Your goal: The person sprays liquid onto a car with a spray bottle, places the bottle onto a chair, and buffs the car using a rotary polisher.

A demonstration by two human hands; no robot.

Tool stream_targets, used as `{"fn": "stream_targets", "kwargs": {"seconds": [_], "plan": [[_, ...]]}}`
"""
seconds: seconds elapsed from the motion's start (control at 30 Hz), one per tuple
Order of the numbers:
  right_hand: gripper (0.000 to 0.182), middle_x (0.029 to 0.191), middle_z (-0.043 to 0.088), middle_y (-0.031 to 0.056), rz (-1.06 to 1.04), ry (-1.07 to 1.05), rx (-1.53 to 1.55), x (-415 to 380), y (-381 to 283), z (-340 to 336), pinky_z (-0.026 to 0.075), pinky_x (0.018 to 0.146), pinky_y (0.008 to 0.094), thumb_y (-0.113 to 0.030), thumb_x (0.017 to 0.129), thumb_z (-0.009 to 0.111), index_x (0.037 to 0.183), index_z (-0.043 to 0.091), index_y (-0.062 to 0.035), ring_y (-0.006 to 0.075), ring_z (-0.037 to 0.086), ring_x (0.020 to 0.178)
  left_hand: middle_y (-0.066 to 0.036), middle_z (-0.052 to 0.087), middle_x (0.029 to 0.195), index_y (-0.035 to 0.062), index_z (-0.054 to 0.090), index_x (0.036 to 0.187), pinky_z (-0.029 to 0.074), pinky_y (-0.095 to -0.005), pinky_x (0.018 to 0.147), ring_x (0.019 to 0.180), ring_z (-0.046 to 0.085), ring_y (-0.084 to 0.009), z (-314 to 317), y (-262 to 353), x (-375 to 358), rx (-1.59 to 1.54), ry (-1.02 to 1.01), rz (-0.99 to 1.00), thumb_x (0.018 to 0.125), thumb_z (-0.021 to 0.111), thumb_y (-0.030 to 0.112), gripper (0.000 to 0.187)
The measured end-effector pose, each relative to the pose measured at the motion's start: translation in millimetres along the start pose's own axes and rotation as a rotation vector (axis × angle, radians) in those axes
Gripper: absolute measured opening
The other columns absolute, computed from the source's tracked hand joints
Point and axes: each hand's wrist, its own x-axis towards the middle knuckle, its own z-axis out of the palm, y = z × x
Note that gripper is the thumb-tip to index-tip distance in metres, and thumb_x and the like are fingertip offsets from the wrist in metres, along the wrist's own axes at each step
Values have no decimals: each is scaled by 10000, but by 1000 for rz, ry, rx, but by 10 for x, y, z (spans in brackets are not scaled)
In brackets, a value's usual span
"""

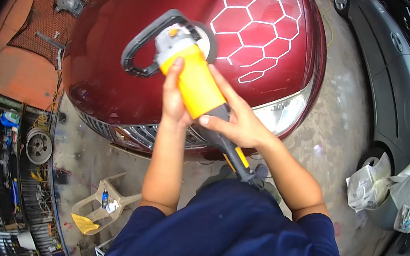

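Note:
A yellow and black car polisher [197, 83] is held up in front of my body, over the front of a dark red car hood [133, 88]. My left hand [176, 96] grips the yellow body from the left side, thumb lying along it. From the other side my right hand [242, 120] wraps round the body near the black rear handle. The black loop handle [132, 47] points away to the left with no hand on it. Part of the round pad [208, 41] shows behind the head of the tool. White hexagon outlines [257, 32] mark the hood's right side.
A headlight [281, 112] sits at the hood's corner. On the left a plastic chair [97, 212] holds a bottle and a yellow cloth [84, 224]. Shelves and a wheel rim [39, 146] stand beyond it. A grey car [389, 84] with paper-masked parts [369, 184] is on the right.

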Motion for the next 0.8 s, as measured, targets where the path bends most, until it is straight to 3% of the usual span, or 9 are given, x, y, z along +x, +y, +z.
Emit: {"fn": "stream_targets", "kwargs": {"seconds": [0.03,0.27,0.3,0.4,0.53,0.6,0.8], "plan": [[1084,1634,455,264,13,24,100,62,5,94,358,1252,448,-268,895,855,1757,216,-109,359,446,1542,-125,752,1202,18,618,1377,637,-377,921,1020,763,-224,-27,93,11,26,10,11,1082,600,506,569],[1025,1639,482,243,32,253,5,120,-137,120,371,1246,413,-210,892,842,1739,277,-90,296,475,1522,-135,755,1180,6,617,1366,653,-371,892,992,774,-223,87,87,319,-24,-108,-101,1078,628,489,563],[1009,1631,505,226,104,291,51,81,-311,44,376,1241,395,-198,891,841,1725,293,-51,268,496,1499,-133,752,1166,7,615,1364,654,-372,888,980,774,-221,164,-11,381,7,-112,-113,1075,631,493,566],[927,1620,518,209,85,408,91,-7,-305,-312,375,1239,385,-204,933,811,1692,331,28,249,499,1486,-126,743,1127,12,613,1353,661,-380,861,953,773,-217,358,-397,661,125,-144,-92,1064,642,502,570],[879,1634,505,206,52,543,94,-164,-341,-755,356,1261,386,-209,968,756,1701,324,15,269,495,1504,-96,730,1095,33,615,1346,657,-362,830,934,759,-188,851,-768,926,224,-196,-69,1031,722,444,529],[831,1639,500,205,57,572,144,-247,-420,-1039,359,1259,377,-222,993,724,1691,345,20,270,494,1507,-60,741,1042,58,683,1241,610,-326,798,883,740,-151,1150,-986,988,141,-161,-75,972,823,373,437],[690,1642,510,176,115,629,243,-584,-370,-1809,371,1244,346,-262,1075,619,1661,405,32,232,521,1484,-50,701,1123,59,609,1328,604,-340,879,980,721,-151,1548,-1583,1055,-2,-202,-55,973,832,393,536]]}}
